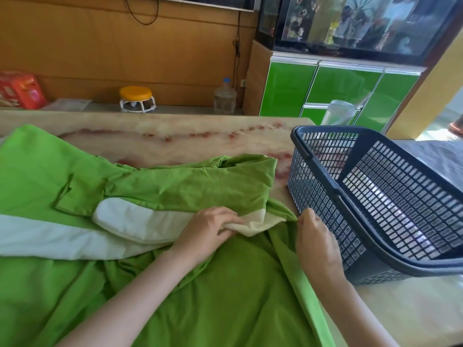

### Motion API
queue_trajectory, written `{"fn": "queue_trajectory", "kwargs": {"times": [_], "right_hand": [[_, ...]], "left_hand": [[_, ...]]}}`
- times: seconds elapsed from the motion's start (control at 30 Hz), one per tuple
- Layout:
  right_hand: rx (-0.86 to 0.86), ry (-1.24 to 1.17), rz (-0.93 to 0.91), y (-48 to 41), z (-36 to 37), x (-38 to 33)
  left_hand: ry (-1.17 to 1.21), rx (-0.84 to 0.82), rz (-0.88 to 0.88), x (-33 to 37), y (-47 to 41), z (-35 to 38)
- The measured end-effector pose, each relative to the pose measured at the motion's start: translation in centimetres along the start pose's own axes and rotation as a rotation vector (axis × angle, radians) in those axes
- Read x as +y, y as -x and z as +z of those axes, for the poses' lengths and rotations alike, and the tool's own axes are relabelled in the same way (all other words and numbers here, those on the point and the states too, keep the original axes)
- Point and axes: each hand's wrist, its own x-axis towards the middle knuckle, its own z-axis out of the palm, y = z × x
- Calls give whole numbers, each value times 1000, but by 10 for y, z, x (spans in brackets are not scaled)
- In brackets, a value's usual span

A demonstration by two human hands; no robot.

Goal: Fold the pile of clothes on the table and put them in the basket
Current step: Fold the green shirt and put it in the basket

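Note:
A large green garment (175,186) with white panels lies spread and rumpled across the left and middle of the table (175,139). My left hand (208,231) grips a bunched white-and-green fold of it near the middle. My right hand (315,239) pinches the garment's green edge right beside the basket. The dark blue plastic lattice basket (375,196) stands on the table's right side, with nothing visible inside it.
Beyond the table's far edge are a yellow-topped stool (136,98), a water jug (225,96), a red box (20,90) and green cabinets (338,91) under an aquarium. A clear plastic container (340,112) stands behind the basket. A bare strip of table lies at the front right.

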Motion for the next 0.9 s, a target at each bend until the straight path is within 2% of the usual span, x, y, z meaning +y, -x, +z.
{"fn": "queue_trajectory", "kwargs": {"times": [0.03, 0.1, 0.23, 0.37, 0.5, 0.6, 0.7, 0.9], "right_hand": [[-56, 62, 14, 0, 0, 2], [-86, 23, -19, 2, 3, 4], [-49, -33, -228, -3, 12, 4], [35, -93, -287, -20, 15, -4], [132, -43, -223, -15, 9, -3], [40, 33, -96, -7, 5, -2], [-64, 71, -49, -6, 8, -2], [-7, 23, -80, -9, 12, 3]], "left_hand": [[34, 39, -19, 2, 0, 0], [55, 59, -39, 7, -2, 1], [52, 78, -41, 11, -2, 6], [56, 74, -49, 10, 0, 7], [70, -2, -79, 12, -1, 4], [127, -53, -160, 12, -10, 3], [109, 1, -242, 9, -28, 2], [24, 64, -243, 9, -105, -6]]}}
